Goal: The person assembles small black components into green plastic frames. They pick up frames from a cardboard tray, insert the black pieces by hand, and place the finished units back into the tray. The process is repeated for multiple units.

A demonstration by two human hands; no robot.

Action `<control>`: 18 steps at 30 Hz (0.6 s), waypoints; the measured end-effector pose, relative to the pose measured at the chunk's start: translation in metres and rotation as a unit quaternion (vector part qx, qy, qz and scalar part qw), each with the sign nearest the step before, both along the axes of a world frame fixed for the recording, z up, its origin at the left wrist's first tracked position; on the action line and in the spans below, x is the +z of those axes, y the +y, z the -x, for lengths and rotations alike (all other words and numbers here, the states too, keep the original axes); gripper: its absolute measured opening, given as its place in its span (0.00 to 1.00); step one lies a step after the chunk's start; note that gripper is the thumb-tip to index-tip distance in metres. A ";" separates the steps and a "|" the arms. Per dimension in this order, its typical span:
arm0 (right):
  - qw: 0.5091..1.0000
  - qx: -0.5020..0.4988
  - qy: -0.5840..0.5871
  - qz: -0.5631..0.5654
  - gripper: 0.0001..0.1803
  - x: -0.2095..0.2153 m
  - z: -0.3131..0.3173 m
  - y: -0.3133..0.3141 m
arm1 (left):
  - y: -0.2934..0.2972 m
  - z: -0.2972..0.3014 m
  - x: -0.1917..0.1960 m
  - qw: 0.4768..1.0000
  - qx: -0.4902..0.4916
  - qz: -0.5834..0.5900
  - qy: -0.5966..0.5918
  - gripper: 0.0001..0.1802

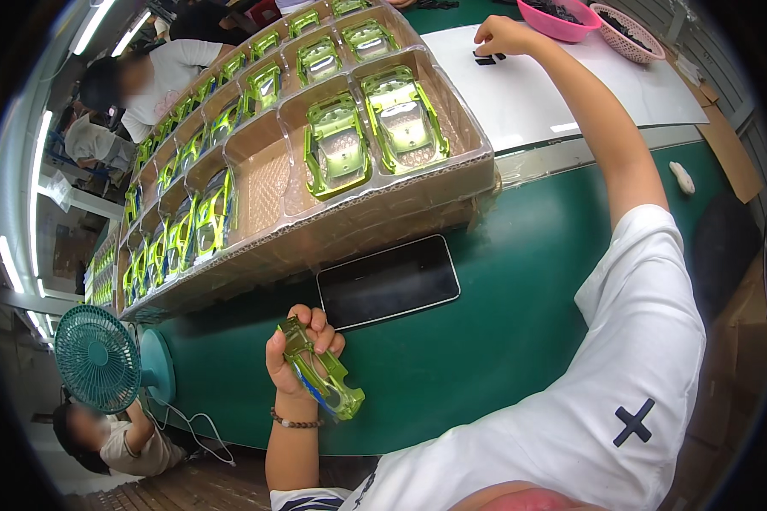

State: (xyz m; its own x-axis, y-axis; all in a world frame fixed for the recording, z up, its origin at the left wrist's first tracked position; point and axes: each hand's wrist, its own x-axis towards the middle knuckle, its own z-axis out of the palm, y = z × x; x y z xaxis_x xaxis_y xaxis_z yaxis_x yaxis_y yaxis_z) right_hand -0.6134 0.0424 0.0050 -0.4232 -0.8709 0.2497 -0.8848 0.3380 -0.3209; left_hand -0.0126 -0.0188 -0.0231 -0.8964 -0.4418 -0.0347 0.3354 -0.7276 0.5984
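A translucent green plastic toy car body shell (pixel 318 370) is gripped in my left hand (pixel 302 341), tilted above the green table. Along one side of the shell runs a blue strip. My right arm stretches to the far side, where my right hand (pixel 504 36) is closed in a pinch over a white sheet (pixel 520 102). Right at its fingertips lie a few small black parts (pixel 487 60); what the fingers hold, if anything, is hidden. Beyond my left hand, a tray (pixel 260 183) contains several similar green shells (pixel 337 145) in its compartments.
A phone (pixel 389 281) lies between the tray and me. A pink basin (pixel 562 21) and a pale pink basket (pixel 629 36), both with black parts, stand at the far right. A teal fan (pixel 102 358) is at left. Other people (pixel 158 77) sit beyond the tray.
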 end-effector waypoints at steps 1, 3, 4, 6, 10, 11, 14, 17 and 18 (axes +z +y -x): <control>0.999 0.012 0.028 -0.041 0.12 0.002 -0.014 -0.001 | 0.000 -0.002 0.000 1.000 0.002 0.001 0.000 0.20; 0.982 0.004 0.057 -0.182 0.11 0.009 -0.025 -0.009 | 0.000 0.000 0.000 1.000 -0.001 0.006 0.000 0.20; 0.982 0.015 0.060 -0.176 0.10 0.008 -0.023 -0.009 | 0.001 0.001 0.000 1.000 -0.001 0.009 -0.001 0.20; 0.983 0.041 0.069 -0.162 0.09 0.005 -0.017 -0.007 | 0.001 0.002 0.001 1.000 0.000 0.020 -0.005 0.20; 0.995 0.047 0.060 -0.058 0.11 -0.003 -0.002 0.009 | 0.002 0.003 0.003 0.999 -0.001 0.050 -0.014 0.20; 0.995 0.044 0.073 -0.050 0.11 -0.004 -0.002 0.012 | 0.002 0.003 0.003 0.998 -0.003 0.058 -0.014 0.21; 0.994 -0.008 0.096 -0.049 0.15 -0.004 0.002 0.017 | 0.002 0.002 0.003 0.998 -0.003 0.061 -0.018 0.21; 0.992 -0.050 0.114 0.031 0.14 -0.007 0.011 0.034 | 0.002 0.003 0.003 0.998 -0.006 0.053 -0.017 0.21; 0.987 -0.063 0.114 0.091 0.14 -0.010 0.015 0.043 | 0.001 0.004 0.003 0.999 -0.009 0.049 -0.017 0.21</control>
State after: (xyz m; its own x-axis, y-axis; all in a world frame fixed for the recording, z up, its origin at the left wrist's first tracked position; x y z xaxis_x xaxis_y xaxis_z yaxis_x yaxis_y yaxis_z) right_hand -0.6286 0.0851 -0.0053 -0.4396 -0.7468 0.4990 -0.8959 0.4045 -0.1838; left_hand -0.0167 -0.0173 -0.0199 -0.9033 -0.4284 -0.0217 0.3015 -0.6702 0.6782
